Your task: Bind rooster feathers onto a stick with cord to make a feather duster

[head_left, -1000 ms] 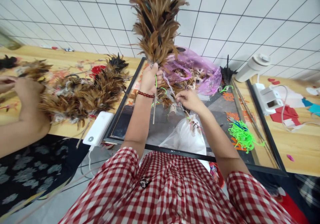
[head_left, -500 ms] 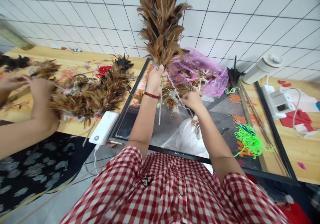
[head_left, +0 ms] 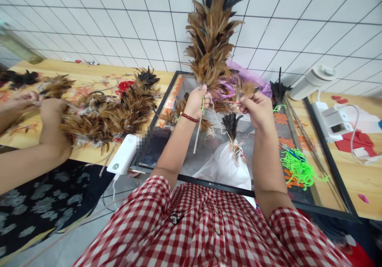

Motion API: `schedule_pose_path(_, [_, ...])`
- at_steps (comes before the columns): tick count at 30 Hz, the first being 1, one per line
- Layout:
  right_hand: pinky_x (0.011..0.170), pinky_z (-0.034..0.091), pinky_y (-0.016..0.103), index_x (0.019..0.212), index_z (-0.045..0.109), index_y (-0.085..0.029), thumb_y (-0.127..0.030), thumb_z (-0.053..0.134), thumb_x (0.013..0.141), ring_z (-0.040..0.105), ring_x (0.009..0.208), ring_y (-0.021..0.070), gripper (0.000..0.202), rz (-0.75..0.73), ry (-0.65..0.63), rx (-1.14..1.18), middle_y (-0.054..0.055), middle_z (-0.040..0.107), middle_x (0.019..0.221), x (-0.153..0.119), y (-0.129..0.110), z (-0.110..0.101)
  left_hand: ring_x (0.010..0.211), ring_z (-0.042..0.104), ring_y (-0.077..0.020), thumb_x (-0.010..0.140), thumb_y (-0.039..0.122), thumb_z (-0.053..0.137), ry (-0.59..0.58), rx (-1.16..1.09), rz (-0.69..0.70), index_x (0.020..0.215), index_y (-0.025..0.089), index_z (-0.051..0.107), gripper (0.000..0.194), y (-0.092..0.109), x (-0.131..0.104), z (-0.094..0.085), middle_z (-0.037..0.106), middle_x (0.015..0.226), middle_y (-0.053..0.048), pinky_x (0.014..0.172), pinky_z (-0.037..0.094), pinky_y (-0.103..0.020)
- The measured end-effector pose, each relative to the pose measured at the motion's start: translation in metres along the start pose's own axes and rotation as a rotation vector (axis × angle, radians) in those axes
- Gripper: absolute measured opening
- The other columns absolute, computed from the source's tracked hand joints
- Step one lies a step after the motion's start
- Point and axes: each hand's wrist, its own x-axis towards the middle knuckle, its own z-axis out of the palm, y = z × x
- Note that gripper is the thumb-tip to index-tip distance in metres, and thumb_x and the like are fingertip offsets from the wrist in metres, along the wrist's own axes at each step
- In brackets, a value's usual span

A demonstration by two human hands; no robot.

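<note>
My left hand [head_left: 198, 102] is closed round the thin stick at the lower end of a feather duster [head_left: 213, 40], which stands up covered in brown and black feathers. A bright green string and the stick's bare end hang below that hand. Raised on the right, my right hand [head_left: 258, 107] pinches a small tuft of brown feathers [head_left: 247, 88], with a thin red strand stretching from it towards the duster. Between the hands dangles a white string [head_left: 218, 119]. Below it is a dark feather tuft [head_left: 231, 125] by a white plastic bag [head_left: 229, 165].
Beneath my hands lies a black-framed glass panel [head_left: 205, 184]. Behind is a purple plastic bag [head_left: 262, 82]; on the right are green strings [head_left: 298, 167], a white bottle [head_left: 313, 82] and a power strip [head_left: 326, 119]. Left are a power bank [head_left: 123, 153], feathers [head_left: 104, 119] and a co-worker's hands [head_left: 44, 104].
The duster and my left hand have shifted right. My right hand has risen and moved right, now with a brown feather tuft in its fingers. The dark tuft below has come into view.
</note>
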Motion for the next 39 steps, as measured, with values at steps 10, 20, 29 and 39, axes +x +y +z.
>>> schedule_pose_path(10, [0.055, 0.036, 0.025, 0.07, 0.05, -0.024, -0.058, 0.081, 0.064, 0.043, 0.059, 0.0091, 0.046, 0.007, 0.075, 0.297, -0.005, 0.051, 0.065, -0.002, 0.01, 0.052, 0.036, 0.026, 0.0001, 0.102, 0.031, 0.061, -0.128, 0.045, -0.152, 0.077, 0.02, 0.04, 0.034, -0.032, -0.018, 0.031, 0.038, 0.054, 0.01, 0.04, 0.013, -0.012])
schedule_pose_path(20, [0.061, 0.041, 0.026, 0.065, 0.048, -0.024, -0.053, 0.079, 0.073, 0.044, 0.061, 0.0107, 0.044, -0.087, 0.27, 0.201, -0.005, 0.049, 0.061, 0.0, 0.012, 0.051, 0.04, 0.027, 0.0015, 0.096, 0.033, 0.074, -0.211, 0.209, 0.019, 0.078, 0.019, 0.043, 0.038, -0.041, -0.018, 0.028, 0.043, 0.058, 0.01, 0.041, 0.015, -0.012])
schedule_pose_path(29, [0.063, 0.045, 0.027, 0.059, 0.044, -0.024, -0.051, 0.079, 0.06, 0.046, 0.059, 0.0095, 0.045, 0.052, 0.22, 0.442, -0.005, 0.05, 0.059, -0.001, 0.006, 0.056, 0.039, 0.031, 0.0, 0.094, 0.029, 0.076, -0.1, 0.189, 0.119, 0.086, 0.022, 0.045, 0.033, -0.05, -0.019, 0.035, 0.043, 0.058, 0.012, 0.042, 0.019, -0.015])
schedule_pose_path(39, [0.073, 0.054, 0.028, 0.071, 0.05, -0.023, -0.055, 0.074, 0.074, 0.06, 0.077, 0.0145, 0.04, 0.041, 0.209, 0.32, 0.0, 0.06, 0.076, 0.004, 0.032, 0.064, 0.044, 0.034, -0.0017, 0.089, 0.035, 0.082, -0.026, 0.125, 0.159, 0.087, 0.023, 0.045, 0.039, -0.05, -0.018, 0.036, 0.04, 0.059, 0.012, 0.044, 0.025, -0.016])
